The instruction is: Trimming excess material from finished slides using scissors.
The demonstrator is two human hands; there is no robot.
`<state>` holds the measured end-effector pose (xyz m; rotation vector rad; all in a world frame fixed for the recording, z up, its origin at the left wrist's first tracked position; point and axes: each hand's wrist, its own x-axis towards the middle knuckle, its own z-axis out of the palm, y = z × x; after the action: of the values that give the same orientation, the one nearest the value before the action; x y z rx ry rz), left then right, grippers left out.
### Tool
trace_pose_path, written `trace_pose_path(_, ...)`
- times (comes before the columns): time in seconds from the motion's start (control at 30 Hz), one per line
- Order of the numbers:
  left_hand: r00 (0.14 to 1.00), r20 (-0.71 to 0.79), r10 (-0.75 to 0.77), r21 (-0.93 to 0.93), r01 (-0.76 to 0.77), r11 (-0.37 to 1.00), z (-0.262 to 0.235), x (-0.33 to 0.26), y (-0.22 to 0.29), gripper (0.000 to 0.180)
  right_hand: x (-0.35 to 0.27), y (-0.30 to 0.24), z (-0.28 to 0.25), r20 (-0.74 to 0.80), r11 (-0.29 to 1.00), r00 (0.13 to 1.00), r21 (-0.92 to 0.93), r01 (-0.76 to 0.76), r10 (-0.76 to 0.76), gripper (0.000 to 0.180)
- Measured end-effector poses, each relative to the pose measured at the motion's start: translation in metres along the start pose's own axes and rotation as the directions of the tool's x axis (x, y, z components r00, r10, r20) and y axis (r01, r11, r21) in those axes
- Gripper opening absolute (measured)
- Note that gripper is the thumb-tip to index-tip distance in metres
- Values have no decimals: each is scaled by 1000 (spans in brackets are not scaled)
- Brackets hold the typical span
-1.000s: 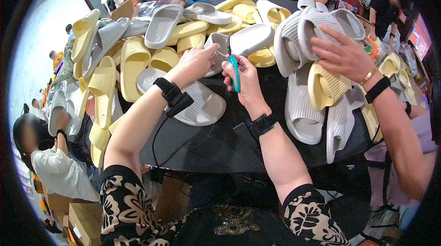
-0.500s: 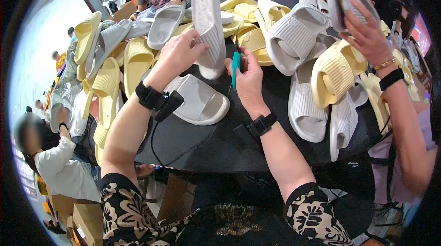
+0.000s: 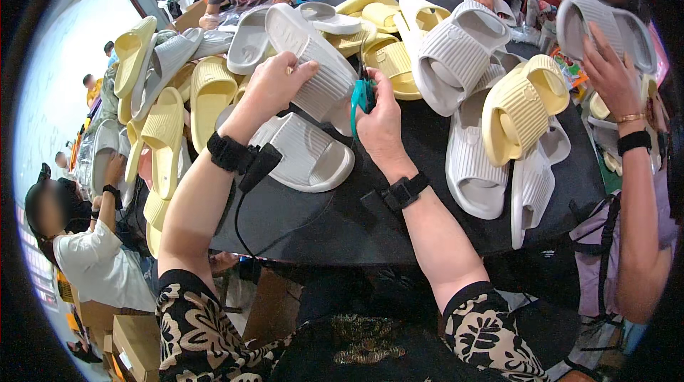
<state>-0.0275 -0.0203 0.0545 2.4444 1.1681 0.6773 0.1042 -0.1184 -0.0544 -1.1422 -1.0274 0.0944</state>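
Note:
My left hand (image 3: 274, 86) is closed on a light grey ribbed slide slipper (image 3: 310, 61), held tilted above the table with its toe end leaning left. Teal-handled scissors (image 3: 355, 105) are gripped in my right hand (image 3: 381, 115). Their dark blades point up and away, close to the right edge of the held slipper. Whether the blades touch it I cannot tell. Just below my left hand, another grey slipper (image 3: 306, 154) lies on the black table (image 3: 320, 232).
Yellow slippers (image 3: 214, 97) and grey ones are heaped at left and across the far side. On the right lie a grey slipper (image 3: 477, 168) and a yellow one (image 3: 524, 111). A co-worker's hand (image 3: 613, 79) holds a grey pair (image 3: 605, 29) there. Other people sit around the table.
The slipper in my left hand has tipped from upright to leaning left, and lower. My right hand has turned the scissors slightly. The co-worker's hand at right has moved outward with its slippers.

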Motion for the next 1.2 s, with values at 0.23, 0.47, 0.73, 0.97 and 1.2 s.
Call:
trace_pose_path(0.23,971,-163,174,67,-165,984,-1,-29,-39,41,2,-4,-6,-34,978,977,11,-210,210,45)
trace_pose_path(0.47,963,262,-57,64,41,997,1,-74,-75,36,2,13,-7,-24,916,932,196,-350,361,51)
trace_pose_path(0.73,965,209,159,-200,-117,973,-8,-93,-63,29,2,18,-9,11,900,937,272,-339,349,52)
trace_pose_path(0.97,970,211,119,164,-155,974,-62,-100,-55,29,2,3,-14,107,730,908,561,-391,405,52)
trace_pose_path(1.2,987,156,-26,-99,42,994,-77,-111,-74,28,2,2,-10,311,761,896,481,-436,317,55)
